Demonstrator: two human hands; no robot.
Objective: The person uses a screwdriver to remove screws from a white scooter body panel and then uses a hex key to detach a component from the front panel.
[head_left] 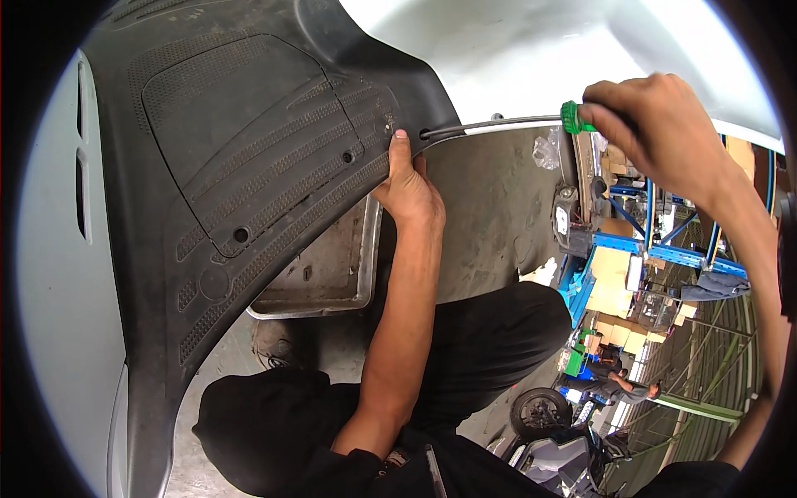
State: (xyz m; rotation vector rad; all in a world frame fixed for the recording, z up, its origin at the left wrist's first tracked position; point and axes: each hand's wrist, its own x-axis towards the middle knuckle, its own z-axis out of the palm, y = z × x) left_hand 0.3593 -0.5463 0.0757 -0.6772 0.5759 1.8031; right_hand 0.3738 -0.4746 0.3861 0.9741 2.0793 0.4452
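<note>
A black plastic scooter floorboard [274, 158] with ribbed grip strips fills the upper left. My left hand [411, 195] pinches its edge, thumb laid on top and the other fingers mostly hidden underneath. Up at the right, my right hand [660, 124] is closed round the green handle of a screwdriver [571, 118]. Its long thin shaft runs left to a small hole [424, 134] near the floorboard's edge, just beyond my left thumb. The tip cannot be seen.
Below the floorboard a metal tray [332, 274] lies on the floor. White body panels [531, 58] border the floorboard. My knee [523, 324] is bent beneath my arms. Farther right stand a blue rack [647, 241], cardboard boxes [610, 278], a parked motorcycle [556, 452] and another person [610, 383].
</note>
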